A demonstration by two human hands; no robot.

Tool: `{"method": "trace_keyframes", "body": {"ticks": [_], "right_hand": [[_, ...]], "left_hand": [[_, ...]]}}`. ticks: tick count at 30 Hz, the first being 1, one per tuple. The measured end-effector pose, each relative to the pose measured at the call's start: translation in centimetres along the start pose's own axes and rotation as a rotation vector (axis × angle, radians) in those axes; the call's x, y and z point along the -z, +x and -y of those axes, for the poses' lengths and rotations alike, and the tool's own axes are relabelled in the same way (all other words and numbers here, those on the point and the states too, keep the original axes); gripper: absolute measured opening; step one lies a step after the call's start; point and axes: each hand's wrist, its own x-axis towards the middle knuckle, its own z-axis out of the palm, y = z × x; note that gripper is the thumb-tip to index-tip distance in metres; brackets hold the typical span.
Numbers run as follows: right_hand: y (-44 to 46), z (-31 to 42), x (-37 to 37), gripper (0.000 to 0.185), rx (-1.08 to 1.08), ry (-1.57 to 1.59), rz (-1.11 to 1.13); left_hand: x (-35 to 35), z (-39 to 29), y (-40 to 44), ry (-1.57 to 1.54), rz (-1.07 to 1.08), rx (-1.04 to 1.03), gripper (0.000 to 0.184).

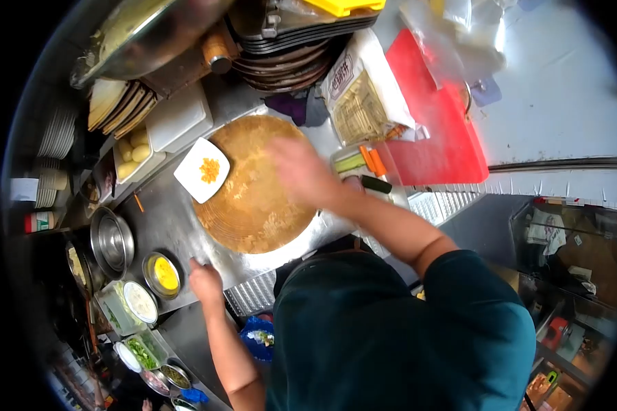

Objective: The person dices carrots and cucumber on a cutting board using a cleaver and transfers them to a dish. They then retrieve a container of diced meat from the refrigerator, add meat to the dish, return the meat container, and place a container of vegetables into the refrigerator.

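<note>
My right hand, smeared by motion, is over the right half of a round wooden chopping board. Its fingers are too blurred to tell whether they hold anything. At the board's left edge a white square plate carries a small heap of diced orange pieces. My left hand is at the front edge of the metal counter, its fingers loosely apart and nothing visible in them. Just left of it stands a metal bowl with yellow liquid, apart from the hand.
Right of the board, a container holds carrot sticks and green pieces, near a dark green vegetable piece. Beyond lie a red board and a white packet. Stacked dark plates stand behind; nested metal bowls stand left.
</note>
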Motion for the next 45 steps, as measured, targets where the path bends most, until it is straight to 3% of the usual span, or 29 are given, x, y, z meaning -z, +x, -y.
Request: {"method": "trace_keyframes", "body": {"ticks": [2,3,6,7,11,14,15,18,19,22,24,29,32,35,38,41,45], "right_hand": [[-2.0,-2.6,6.4,0.033,-0.342,-0.130,0.061],[-4.0,-4.7,8.5,0.029,-0.362,-0.179,0.056],[-7.8,-6.7,12.8,0.021,-0.600,-0.335,0.211],[-8.7,-6.9,13.2,0.020,-0.613,-0.372,0.275],[-12.3,-9.6,11.4,0.028,-0.546,-0.438,0.455],[-11.5,-11.2,9.3,0.035,-0.469,-0.456,0.629],[-11.4,-12.4,8.2,0.034,-0.467,-0.470,0.675],[-11.9,-14.9,6.0,0.030,-0.357,-0.556,0.740],[-11.9,-15.1,5.6,0.028,-0.321,-0.601,0.749],[-11.7,-15.3,4.9,0.026,-0.265,-0.699,0.768],[-11.3,-15.3,4.6,0.028,-0.268,-0.730,0.822],[-10.7,-15.7,3.1,0.031,-0.382,-0.756,1.044],[-11.0,-15.2,4.6,0.028,-0.307,-0.681,0.879],[-11.2,-15.3,6.3,0.024,-0.516,-0.515,0.696],[-8.8,-10.7,10.2,0.029,-0.568,-0.307,0.404],[-7.1,-6.1,10.5,0.033,-0.409,-0.160,0.245],[-5.6,-1.9,4.9,0.043,-0.054,-0.039,0.293]], "left_hand": [[2.1,-1.3,-1.2,-0.220,0.166,-0.136,0.019],[2.3,-0.4,-1.4,-0.345,0.159,-0.118,0.017],[1.8,-0.2,-2.3,-0.219,0.047,-0.077,0.016],[1.0,-0.5,-2.6,-0.221,0.051,0.015,0.015],[1.0,-2.2,-4.0,-0.250,0.182,-0.084,0.017],[2.4,-2.2,-5.2,-0.441,0.100,0.082,0.020],[1.3,-0.9,-5.8,-0.366,-0.084,-0.093,0.018],[4.9,-3.6,-8.3,-0.621,-0.053,0.220,0.015],[5.2,-3.8,-9.3,-0.679,-0.057,0.230,0.016],[4.4,-3.2,-11.5,-0.737,-0.033,0.198,0.022],[4.8,-4.7,-12.3,-0.730,-0.005,0.084,0.031],[4.0,-7.6,-11.9,-0.541,0.058,-0.248,0.032],[4.6,-10.0,-10.8,-0.494,0.100,-0.367,0.029],[4.1,-10.5,-10.1,-0.429,0.088,-0.464,0.027],[4.2,-11.4,-9.4,-0.338,0.108,-0.478,0.027],[4.5,-11.6,-9.1,-0.276,0.204,-0.375,0.028],[4.3,-11.4,-9.2,-0.273,0.157,-0.369,0.030]]}}
